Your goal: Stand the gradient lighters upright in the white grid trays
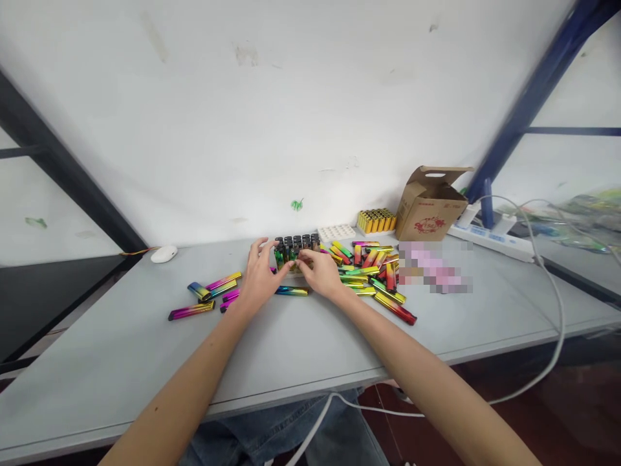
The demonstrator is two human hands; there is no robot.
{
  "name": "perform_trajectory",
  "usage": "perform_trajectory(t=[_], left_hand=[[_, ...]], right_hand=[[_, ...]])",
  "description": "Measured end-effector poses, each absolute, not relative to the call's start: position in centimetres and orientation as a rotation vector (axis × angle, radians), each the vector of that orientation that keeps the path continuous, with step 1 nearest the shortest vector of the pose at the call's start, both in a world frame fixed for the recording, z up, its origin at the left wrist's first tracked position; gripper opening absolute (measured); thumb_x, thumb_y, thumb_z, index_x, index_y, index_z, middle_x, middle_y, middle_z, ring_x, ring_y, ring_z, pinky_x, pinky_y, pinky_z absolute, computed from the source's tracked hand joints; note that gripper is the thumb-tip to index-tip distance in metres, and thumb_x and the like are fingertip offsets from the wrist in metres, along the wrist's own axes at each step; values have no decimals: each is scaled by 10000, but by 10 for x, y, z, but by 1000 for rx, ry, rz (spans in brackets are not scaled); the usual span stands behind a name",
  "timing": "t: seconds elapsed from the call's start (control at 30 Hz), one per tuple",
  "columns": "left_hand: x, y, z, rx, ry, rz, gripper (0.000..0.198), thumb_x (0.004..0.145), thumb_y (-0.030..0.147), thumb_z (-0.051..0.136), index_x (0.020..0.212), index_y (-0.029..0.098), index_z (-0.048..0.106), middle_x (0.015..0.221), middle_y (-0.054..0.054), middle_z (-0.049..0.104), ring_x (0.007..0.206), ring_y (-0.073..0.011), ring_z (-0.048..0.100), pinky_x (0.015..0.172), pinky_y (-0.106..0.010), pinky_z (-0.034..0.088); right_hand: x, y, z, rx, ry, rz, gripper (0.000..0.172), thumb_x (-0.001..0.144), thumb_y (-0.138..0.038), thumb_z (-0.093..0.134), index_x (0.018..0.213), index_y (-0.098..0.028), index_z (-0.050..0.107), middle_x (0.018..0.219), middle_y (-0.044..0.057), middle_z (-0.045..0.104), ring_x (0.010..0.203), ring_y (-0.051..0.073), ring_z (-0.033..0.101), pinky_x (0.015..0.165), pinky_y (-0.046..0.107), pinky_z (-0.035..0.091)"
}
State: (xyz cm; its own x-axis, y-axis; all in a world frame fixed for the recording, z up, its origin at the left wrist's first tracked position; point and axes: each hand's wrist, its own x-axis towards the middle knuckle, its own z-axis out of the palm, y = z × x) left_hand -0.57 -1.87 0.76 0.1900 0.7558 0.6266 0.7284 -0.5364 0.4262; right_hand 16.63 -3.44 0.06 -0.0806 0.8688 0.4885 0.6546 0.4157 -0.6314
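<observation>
Several upright lighters with black tops [295, 241] stand packed in rows in a light-coloured tray, close to the wall. My left hand [261, 275] is at the left side of this block, its fingers spread and its thumb reaching across the front. From the right, my right hand [317, 268] meets the front of the block with thumb and forefinger pinched together; what they hold is hidden. Shiny lighters in purple and yellow [191, 310] lie loose to the left. A blue and yellow lighter [292, 291] lies just below the block, between my hands.
A heap of shiny multicoloured lighters [361, 270] spreads right of my hands. Behind it are a white tray with holes [336, 233] and a tray of yellow lighters [376, 222]. An open cardboard box [429, 210], power strip [504, 241] and white cable [560, 317] are at right.
</observation>
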Motion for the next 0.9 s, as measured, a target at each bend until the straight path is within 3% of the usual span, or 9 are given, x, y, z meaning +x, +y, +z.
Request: perform_trajectory(t=[0.13,0.27,0.37,0.47,0.67,0.9], left_hand=[[-5,-18,7,2409,1481,1260,495,830,408,656,1262,222,504,1393,-133,428,1204,-299,534,1010,-467,455],[-6,-16,6,2391,1508,1248,485,836,384,647,1269,230,493,1403,-129,416,1219,-304,525,1010,-467,455],[-8,-14,3,2384,1513,1241,491,850,356,629,1296,231,467,1402,-132,411,1240,-302,510,1015,-464,453],[-9,-11,0,2385,1502,1255,519,852,336,627,1323,228,437,1389,-136,414,1234,-293,512,1018,-458,451],[-10,-11,0,2379,1502,1227,532,858,344,619,1346,241,433,1394,-133,401,1202,-287,529,991,-453,469],[-7,-21,11,2432,1457,1247,419,876,333,588,1287,264,546,1376,-108,429,1106,-260,565,847,-393,537]], right_hand=[[164,-36,2,-1381,-1916,142,175,934,-242,477,917,-201,646,927,54,721,852,202,636,706,275,432],[165,-35,-1,-1364,-1985,63,270,969,-229,409,1091,-182,646,1040,87,712,982,216,628,853,302,447],[166,-35,-3,-1281,-2055,113,360,975,-207,368,1277,-163,559,1147,94,693,1047,208,621,898,302,448],[166,-37,-2,-1250,-2034,154,404,959,-211,387,1346,-160,492,1111,81,707,1018,211,634,860,310,466],[178,-39,8,-1281,-1822,155,280,925,-193,406,1087,-212,634,957,36,731,878,194,656,777,293,451],[196,-35,12,-1362,-1540,144,291,888,-178,366,1019,-215,623,799,15,685,692,181,595,675,279,393]])
